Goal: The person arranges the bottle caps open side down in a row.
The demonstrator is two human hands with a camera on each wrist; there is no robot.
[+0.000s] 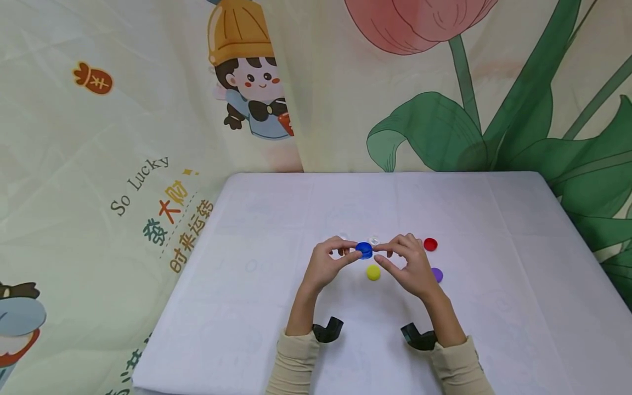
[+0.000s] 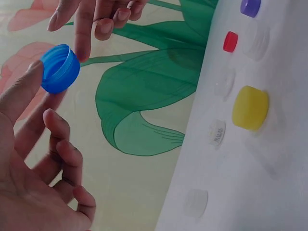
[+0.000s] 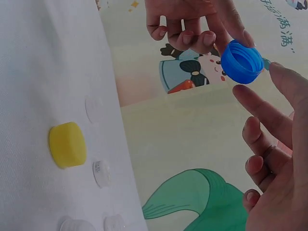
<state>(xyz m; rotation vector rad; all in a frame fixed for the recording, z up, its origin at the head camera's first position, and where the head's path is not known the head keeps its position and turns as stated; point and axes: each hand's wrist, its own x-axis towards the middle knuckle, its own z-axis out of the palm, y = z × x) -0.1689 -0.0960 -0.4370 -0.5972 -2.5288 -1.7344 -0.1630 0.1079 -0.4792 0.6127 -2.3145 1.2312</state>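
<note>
My left hand (image 1: 323, 264) pinches a blue bottle cap (image 1: 364, 250) between thumb and forefinger, raised above the white table. The cap's hollow, ridged inside shows in the left wrist view, and also in the right wrist view, where the blue cap (image 3: 240, 62) sits near the other hand's tips. Beside it is my right hand (image 1: 413, 266), thumb and forefinger apart, with the forefinger's tip right at the cap's edge. Below lie a yellow cap (image 1: 373, 272), a red cap (image 1: 430, 244) and a purple cap (image 1: 437, 275), partly hidden by the right wrist.
Several clear caps lie on the white-covered table (image 1: 237, 296), among them one with small print (image 2: 218, 134) and another clear cap (image 2: 196, 203). Dark wrist mounts (image 1: 328, 329) project from both sleeves. A printed cloth (image 1: 336, 109) hangs behind the table.
</note>
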